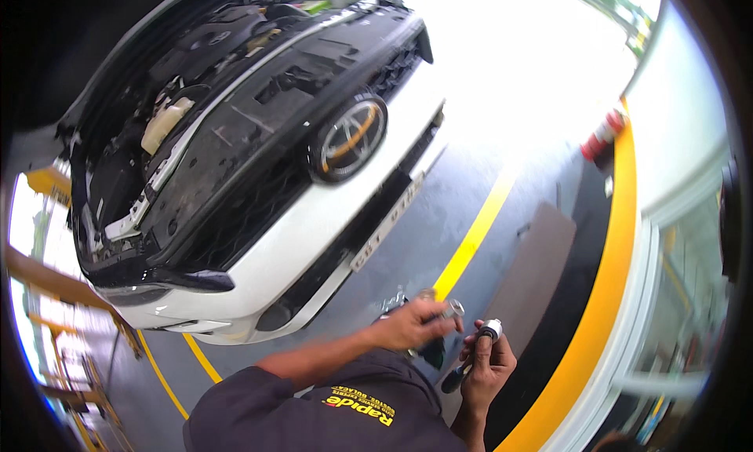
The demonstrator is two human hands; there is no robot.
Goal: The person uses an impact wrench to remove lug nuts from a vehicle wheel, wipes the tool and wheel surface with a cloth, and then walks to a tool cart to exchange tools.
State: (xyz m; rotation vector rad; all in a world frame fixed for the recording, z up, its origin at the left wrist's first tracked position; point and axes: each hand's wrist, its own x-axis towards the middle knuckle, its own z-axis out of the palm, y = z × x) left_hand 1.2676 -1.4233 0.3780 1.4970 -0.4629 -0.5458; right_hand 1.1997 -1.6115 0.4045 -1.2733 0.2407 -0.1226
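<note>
My right hand is closed around a ratchet wrench; its silver head points up past my thumb and its dark handle end shows below my fingers. Just to the left, my left hand has its fingers curled around a shiny metal piece that looks like a socket. The two hands are close together but apart, in front of my dark shirt. Some shiny items, too small to make out, show behind my left hand.
A white car with its hood raised stands ahead and to the left. A yellow floor line runs beside a grey-brown board. On the right are a yellow-edged kerb, a red fire extinguisher and a white window frame.
</note>
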